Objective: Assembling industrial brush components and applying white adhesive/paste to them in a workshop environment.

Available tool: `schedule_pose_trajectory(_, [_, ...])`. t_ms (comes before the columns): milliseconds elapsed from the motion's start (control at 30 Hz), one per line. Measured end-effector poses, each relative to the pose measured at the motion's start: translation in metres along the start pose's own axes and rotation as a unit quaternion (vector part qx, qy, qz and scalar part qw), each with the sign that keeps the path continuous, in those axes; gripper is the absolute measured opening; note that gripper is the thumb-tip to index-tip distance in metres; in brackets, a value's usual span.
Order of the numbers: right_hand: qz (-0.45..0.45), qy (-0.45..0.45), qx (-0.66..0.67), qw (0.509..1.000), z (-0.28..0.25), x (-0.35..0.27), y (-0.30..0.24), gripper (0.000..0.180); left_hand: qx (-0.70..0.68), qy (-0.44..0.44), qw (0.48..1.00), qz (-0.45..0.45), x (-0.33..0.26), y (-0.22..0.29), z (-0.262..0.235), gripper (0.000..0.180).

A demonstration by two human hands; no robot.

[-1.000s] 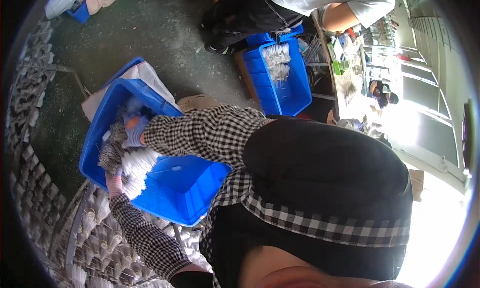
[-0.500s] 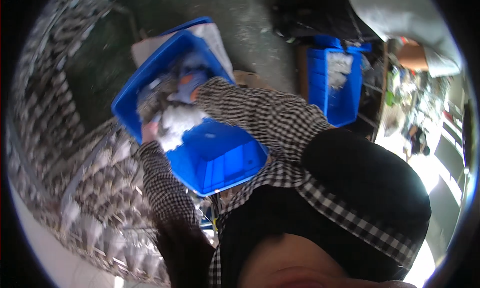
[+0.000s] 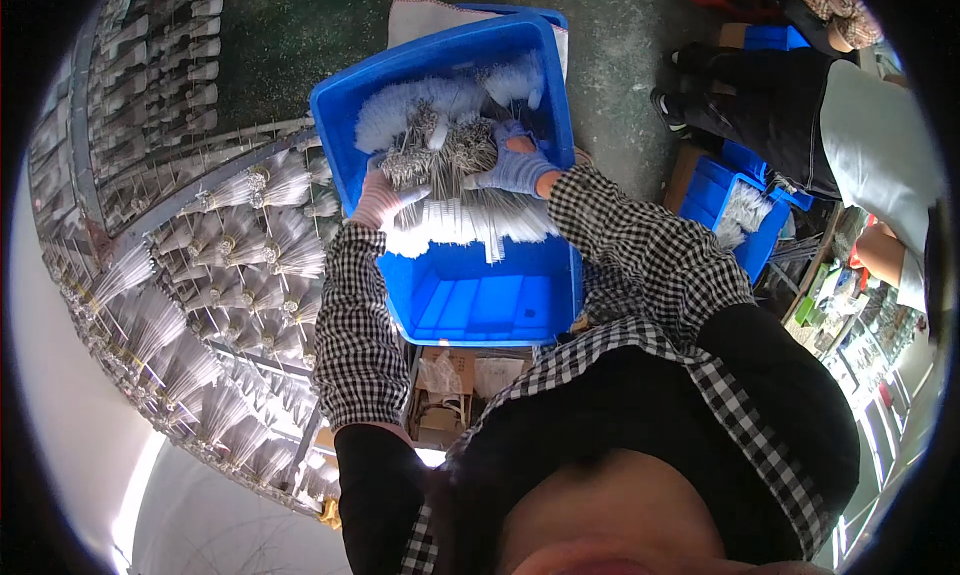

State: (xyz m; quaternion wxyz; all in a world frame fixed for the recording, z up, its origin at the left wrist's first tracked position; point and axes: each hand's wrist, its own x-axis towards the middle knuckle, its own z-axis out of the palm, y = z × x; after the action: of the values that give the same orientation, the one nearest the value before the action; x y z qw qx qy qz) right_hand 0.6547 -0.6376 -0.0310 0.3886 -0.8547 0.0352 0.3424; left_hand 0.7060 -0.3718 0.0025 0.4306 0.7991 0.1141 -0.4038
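Okay, only the head view to go on, so using the big blue bin (image 3: 480, 310) as the landmark: a bundle of thin wiry stems with white brushy ends (image 3: 485, 222) sits inside it, around the middle. Its long axis runs roughly from the bin's far end toward its near end, white tips fanning to the near side. The left hand (image 3: 383, 197) (pinkish striped glove) is on the bundle's left flank, the right hand (image 3: 517, 167) (bluish one) on its right, so the bundle lies between them and neither is clearly nearer. Both look half-curled with thumbs laid over the stems; fingers are mostly hidden, so I can't tell how tight the hold is. More white brushes (image 3: 415, 107) sit toward the bin's far end, and left of the bin there's a rack of similar bunches (image 3: 240, 250).
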Motion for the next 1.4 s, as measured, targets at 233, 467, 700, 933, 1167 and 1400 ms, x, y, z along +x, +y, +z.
schedule_pose_trajectory(233, [-0.019,-0.016,0.062,0.998,-0.002,0.012,0.013,0.139,-0.02,-0.02,1.0,-0.006,0.042,0.001,0.005,0.118])
schedule_pose_trajectory(467, [0.04,-0.042,0.153,0.987,-0.025,0.047,0.015,0.142,0.082,0.032,0.992,-0.095,0.091,0.032,0.011,0.126])
schedule_pose_trajectory(700, [0.042,-0.015,0.154,0.987,-0.007,0.029,-0.007,0.135,0.075,-0.061,0.992,-0.085,0.092,-0.008,-0.022,0.115])
schedule_pose_trajectory(933, [-0.085,0.081,0.087,0.989,0.025,-0.024,0.033,0.114,-0.099,-0.068,0.991,0.057,0.021,-0.015,0.039,0.09])
schedule_pose_trajectory(1167, [-0.113,0.063,0.105,0.986,0.074,0.007,0.055,0.11,0.101,0.0,0.991,0.085,0.029,-0.022,0.044,0.101])
schedule_pose_trajectory(1400, [-0.121,0.09,0.052,0.987,0.039,-0.017,0.007,0.105,-0.14,-0.056,0.988,0.029,0.004,-0.033,0.023,0.11])
